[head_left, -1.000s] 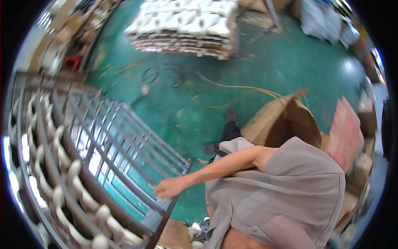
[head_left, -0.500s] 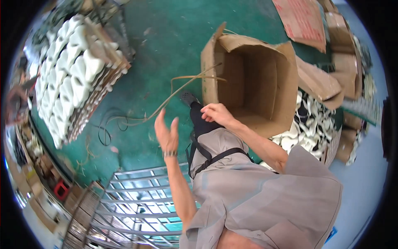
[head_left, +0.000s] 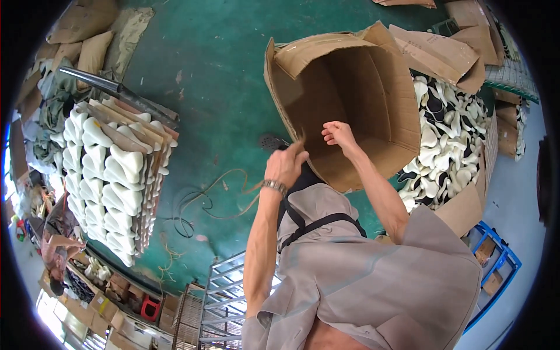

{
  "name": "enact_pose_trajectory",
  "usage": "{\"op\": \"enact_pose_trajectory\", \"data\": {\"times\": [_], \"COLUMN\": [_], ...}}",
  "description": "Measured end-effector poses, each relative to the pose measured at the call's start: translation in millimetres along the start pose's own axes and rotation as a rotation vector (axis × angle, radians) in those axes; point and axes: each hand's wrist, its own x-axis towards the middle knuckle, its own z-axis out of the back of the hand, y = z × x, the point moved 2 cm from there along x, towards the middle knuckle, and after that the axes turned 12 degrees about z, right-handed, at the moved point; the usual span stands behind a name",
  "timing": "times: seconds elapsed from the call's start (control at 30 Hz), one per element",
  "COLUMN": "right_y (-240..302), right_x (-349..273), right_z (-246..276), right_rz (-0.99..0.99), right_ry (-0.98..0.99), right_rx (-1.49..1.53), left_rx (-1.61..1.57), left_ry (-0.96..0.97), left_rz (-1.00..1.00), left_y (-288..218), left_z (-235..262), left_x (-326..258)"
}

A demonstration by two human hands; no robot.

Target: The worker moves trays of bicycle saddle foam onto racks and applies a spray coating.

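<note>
Two bare hands are working at one large open cardboard box [head_left: 356, 87], which is lying tipped on its side on the green floor [head_left: 221, 76], its open mouth facing the camera and its inside showing bare brown walls. Left hand [head_left: 286, 164], wearing a metal wristband [head_left: 274, 185], is closing its fingers on the lower near edge of the box at the rim; the grip is narrow, fingers curled over the cardboard. Right hand [head_left: 337, 133] is reaching just inside the mouth of the box, fingers bent and bunched together against the inner wall; whether it is pinching anything besides the cardboard cannot be told. Both hands are sitting near each other, the right slightly higher in the picture.

Beside the box on the right, a heap of white moulded pieces [head_left: 449, 146] is lying loose, touching the outer wall of the box, with flattened cardboard sheets [head_left: 443, 49] resting above it. Well apart to the left, a stack of white moulded pieces on boards [head_left: 114, 175] is standing in ordered rows. Between that stack and the person, a tan cord [head_left: 221, 195] is curling across the floor. At the lower edge, a metal rack [head_left: 224, 303] is showing just beside the person's grey shirt [head_left: 373, 280].
</note>
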Motion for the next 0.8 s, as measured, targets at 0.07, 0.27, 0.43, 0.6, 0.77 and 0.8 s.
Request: {"op": "enact_pose_trajectory", "data": {"times": [0.07, 0.27, 0.43, 0.6, 0.77, 0.8], "right_y": [-6.5, -21.1, -80.9, -101.1, 42.7, 79.4], "right_x": [21.5, 57.3, 64.0, 17.1, -51.5, -71.1], "right_z": [-2.0, -50.2, -82.8, -65.7, -50.1, -48.4], "right_rz": [-0.021, -0.314, -0.595, -0.368, -0.021, 0.109], "right_ry": [0.006, 0.105, 0.452, 0.392, 0.358, 0.313], "right_rx": [-0.014, -0.15, -0.237, -0.545, -0.521, -0.554], "left_rx": [-0.041, -0.321, -0.576, -0.36, -0.276, -0.289], "left_ry": [0.138, 0.111, -0.047, -0.29, -0.473, -0.536], "left_rz": [-0.006, -0.317, -0.825, -0.813, -0.212, -0.076], "left_y": [-27.9, -94.7, -103.2, -26.8, 81.1, 107.8], "left_z": [36.8, 180.1, 226.5, 229.8, 216.1, 208.5], "left_x": [-34.9, -208.5, -345.2, -445.6, -524.2, -529.9]}}
